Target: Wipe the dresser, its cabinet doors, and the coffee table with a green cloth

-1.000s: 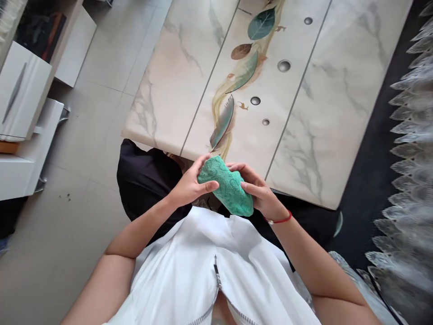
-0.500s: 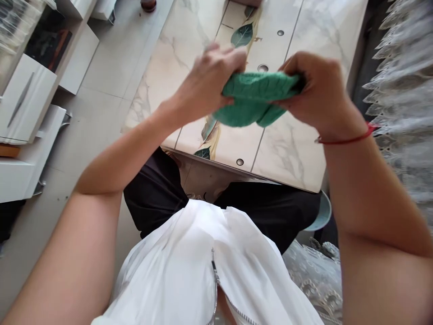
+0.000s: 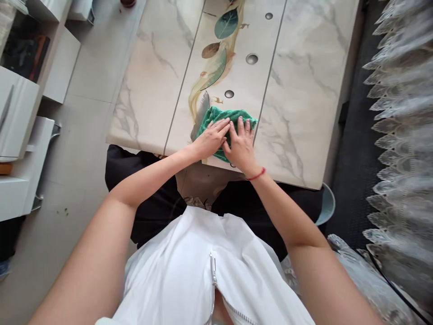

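A folded green cloth point(image 3: 216, 113) lies flat on the marble-patterned table point(image 3: 301, 90), close to the edge nearest my body. My left hand point(image 3: 211, 138) rests on its left part, fingers stretched out and pointing right. Beside it, my right hand point(image 3: 241, 146) presses flat on the cloth with its fingers apart. The fingertips of both hands come together near the cloth's middle. Much of the cloth is hidden under them. A red string bracelet point(image 3: 257, 174) circles my right wrist.
White cabinets point(image 3: 20, 113) stand on the tiled floor to the left. A lace curtain point(image 3: 395, 135) hangs at the right. Below the table's right corner, a light blue basin point(image 3: 326, 205) shows in part. My knees are under the near edge.
The green cloth was held up between both hands above the table. Now it lies on the tabletop nearer my body, and both hands have let go and flattened onto it.
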### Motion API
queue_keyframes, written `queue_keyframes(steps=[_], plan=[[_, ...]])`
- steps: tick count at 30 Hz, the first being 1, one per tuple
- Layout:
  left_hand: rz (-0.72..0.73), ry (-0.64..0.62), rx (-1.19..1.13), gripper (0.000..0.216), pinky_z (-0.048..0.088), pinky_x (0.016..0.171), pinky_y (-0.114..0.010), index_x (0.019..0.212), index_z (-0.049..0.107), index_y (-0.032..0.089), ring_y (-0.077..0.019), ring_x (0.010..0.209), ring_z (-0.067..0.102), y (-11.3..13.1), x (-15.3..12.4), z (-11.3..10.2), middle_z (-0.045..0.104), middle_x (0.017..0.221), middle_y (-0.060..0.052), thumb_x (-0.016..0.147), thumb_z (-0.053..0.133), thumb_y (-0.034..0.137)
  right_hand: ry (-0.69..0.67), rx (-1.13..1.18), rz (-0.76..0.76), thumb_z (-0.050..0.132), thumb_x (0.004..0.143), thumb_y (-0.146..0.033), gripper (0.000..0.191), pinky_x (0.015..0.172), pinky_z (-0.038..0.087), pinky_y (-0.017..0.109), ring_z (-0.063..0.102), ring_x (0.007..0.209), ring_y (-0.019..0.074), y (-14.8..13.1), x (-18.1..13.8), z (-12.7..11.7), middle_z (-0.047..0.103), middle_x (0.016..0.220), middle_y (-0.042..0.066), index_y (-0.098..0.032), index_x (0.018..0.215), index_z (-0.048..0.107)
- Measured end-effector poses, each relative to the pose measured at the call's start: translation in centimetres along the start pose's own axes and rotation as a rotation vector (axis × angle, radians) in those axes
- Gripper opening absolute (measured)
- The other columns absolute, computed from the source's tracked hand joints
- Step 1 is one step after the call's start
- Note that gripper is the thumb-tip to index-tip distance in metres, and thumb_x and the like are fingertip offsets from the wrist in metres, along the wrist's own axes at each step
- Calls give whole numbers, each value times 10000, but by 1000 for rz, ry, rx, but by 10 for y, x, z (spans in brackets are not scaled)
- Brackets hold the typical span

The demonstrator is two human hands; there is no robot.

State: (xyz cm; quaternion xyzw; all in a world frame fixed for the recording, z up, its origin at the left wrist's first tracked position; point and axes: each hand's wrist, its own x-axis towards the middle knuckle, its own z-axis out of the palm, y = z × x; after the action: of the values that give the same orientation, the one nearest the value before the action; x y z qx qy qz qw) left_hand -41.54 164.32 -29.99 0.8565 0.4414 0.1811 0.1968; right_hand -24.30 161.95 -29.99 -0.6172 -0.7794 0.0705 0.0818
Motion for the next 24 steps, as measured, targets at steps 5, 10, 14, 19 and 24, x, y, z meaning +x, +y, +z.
queue_keyframes(steps=[5, 10, 14, 19, 24], plan=[[-44, 45, -55, 635, 147, 1400, -528, 1660, 332, 149, -244, 1678, 187, -38, 46, 33, 261, 1784, -60, 1029, 330, 222, 7, -54, 91, 436, 968, -235, 739, 1341, 145, 646, 148, 1657, 372, -5, 59, 30, 176, 1778, 166, -83, 1684, 335], [-220, 101, -2, 625, 95, 1420, -421, 1684, 263, 136, -189, 1690, 97, -65, 122, 24, 169, 1807, 1, 1063, 272, 192, 18, 24, -2, 324, 1045, -167, 633, 1298, 238, 663, 188, 1644, 329, 24, 152, 24, 275, 1742, 149, -76, 1672, 316], [-286, 121, 63, 588, 73, 1419, -457, 1680, 256, 130, -181, 1690, 52, -76, 167, 16, 164, 1811, -6, 1093, 251, 150, 37, 106, 13, 245, 1115, -181, 553, 1346, 201, 575, 189, 1624, 256, 26, 194, 8, 268, 1747, 125, -65, 1641, 372], [-292, 197, 16, 575, -128, 1382, -553, 1683, 228, 224, -163, 1675, -46, -69, 151, 28, 117, 1814, 42, 1114, 288, 274, 81, 117, 211, 278, 1149, -331, 510, 1189, 353, 697, 265, 1517, 345, 12, 160, -4, 302, 1674, 136, -264, 1624, 450], [-263, 27, 24, 650, -24, 1414, -459, 1699, 199, 135, -172, 1692, 29, -29, 80, 43, 109, 1815, -21, 1063, 265, 250, -25, 67, 101, 298, 1080, -129, 576, 1145, 425, 640, 391, 1452, 357, 8, 84, 5, 391, 1495, 219, -118, 1644, 414]])
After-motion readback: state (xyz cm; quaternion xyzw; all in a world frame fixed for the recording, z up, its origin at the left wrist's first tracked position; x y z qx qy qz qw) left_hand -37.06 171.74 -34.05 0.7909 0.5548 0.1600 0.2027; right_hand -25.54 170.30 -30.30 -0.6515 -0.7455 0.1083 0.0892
